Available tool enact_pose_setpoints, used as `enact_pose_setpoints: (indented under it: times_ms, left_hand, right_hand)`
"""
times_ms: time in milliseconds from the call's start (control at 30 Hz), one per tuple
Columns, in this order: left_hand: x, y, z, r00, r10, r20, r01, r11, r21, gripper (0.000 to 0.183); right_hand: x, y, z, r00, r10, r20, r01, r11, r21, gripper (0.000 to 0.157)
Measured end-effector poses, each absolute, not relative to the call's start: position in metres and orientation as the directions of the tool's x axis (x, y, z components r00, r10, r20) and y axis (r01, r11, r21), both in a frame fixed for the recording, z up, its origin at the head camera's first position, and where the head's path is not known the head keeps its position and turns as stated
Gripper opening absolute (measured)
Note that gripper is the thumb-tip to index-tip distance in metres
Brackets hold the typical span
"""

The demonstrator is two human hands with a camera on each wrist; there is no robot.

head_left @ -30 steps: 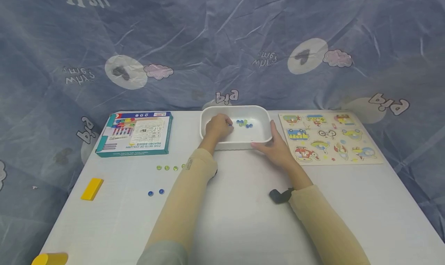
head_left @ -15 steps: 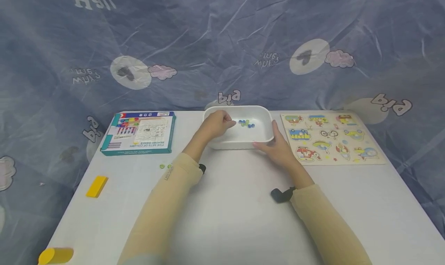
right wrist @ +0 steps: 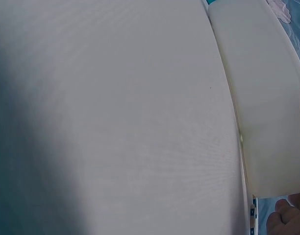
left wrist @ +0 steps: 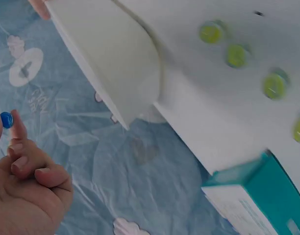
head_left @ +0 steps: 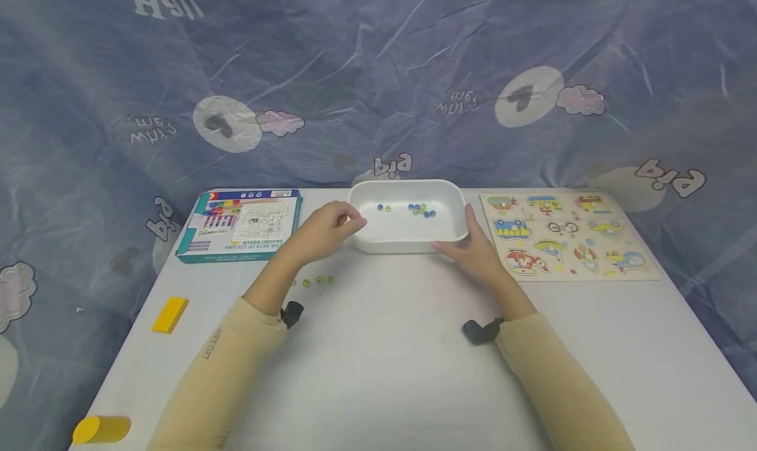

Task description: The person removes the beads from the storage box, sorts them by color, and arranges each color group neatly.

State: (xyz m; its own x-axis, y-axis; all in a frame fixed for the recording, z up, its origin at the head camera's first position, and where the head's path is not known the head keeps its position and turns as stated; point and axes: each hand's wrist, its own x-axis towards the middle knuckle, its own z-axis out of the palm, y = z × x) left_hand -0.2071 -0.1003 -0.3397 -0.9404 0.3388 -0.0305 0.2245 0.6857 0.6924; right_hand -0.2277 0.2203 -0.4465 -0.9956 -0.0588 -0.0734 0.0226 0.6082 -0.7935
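Observation:
My left hand point(head_left: 331, 231) is over the front left corner of the white plastic tub point(head_left: 408, 246). It pinches a small blue glass bead point(left wrist: 7, 119) between thumb and index finger; the other fingers are bent. At the tub's right front corner, my right hand point(head_left: 476, 257) holds the wall, thumb at the front rim and fingers along the right side. Inside the tub, one blue bead point(head_left: 380, 208) and one green bead point(head_left: 388, 209) lie at the left, with a cluster of blue and green beads point(head_left: 421, 210) near the middle.
Several green beads point(head_left: 320, 280) lie in a row on the table, partly behind my left wrist. A beaded-columns toy box point(head_left: 239, 227) is at the left, a picture puzzle board point(head_left: 568, 234) at the right. A yellow block point(head_left: 171, 315) and yellow cylinder point(head_left: 102, 429) are at the left edge.
My left hand has drawn out of the tub to the left, pinching a blue bead. Two beads at the tub's left side have come into sight. My right hand stays at the corner.

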Motion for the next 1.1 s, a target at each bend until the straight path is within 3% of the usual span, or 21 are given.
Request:
enact_pose_setpoints:
  times_ms: [233, 533, 800, 1100]
  left_hand:
    - [-0.176, -0.14, -0.354, -0.971, 0.234, -0.046, 0.129, 0.678, 0.724, 0.028]
    - [-0.145, -0.182, -0.393, -0.961, 0.208, -0.182, 0.029, 0.73, 0.683, 0.018]
    - [-0.127, -0.195, -0.413, -0.929, 0.287, -0.235, 0.074, 0.763, 0.642, 0.013]
    - [-0.123, -0.197, -0.428, -0.923, 0.285, -0.258, 0.075, 0.793, 0.605, 0.016]
  right_hand:
    - [-0.228, 0.22, -0.444, -0.996, -0.054, -0.069, 0.021, 0.62, -0.784, 0.121]
    - [-0.228, 0.221, -0.447, -0.996, -0.06, -0.071, 0.018, 0.62, -0.784, 0.121]
    - [-0.229, 0.221, -0.449, -0.996, -0.066, -0.06, 0.007, 0.611, -0.791, 0.122]
    - [-0.228, 0.22, -0.447, -0.996, -0.073, -0.053, -0.003, 0.607, -0.795, 0.12]
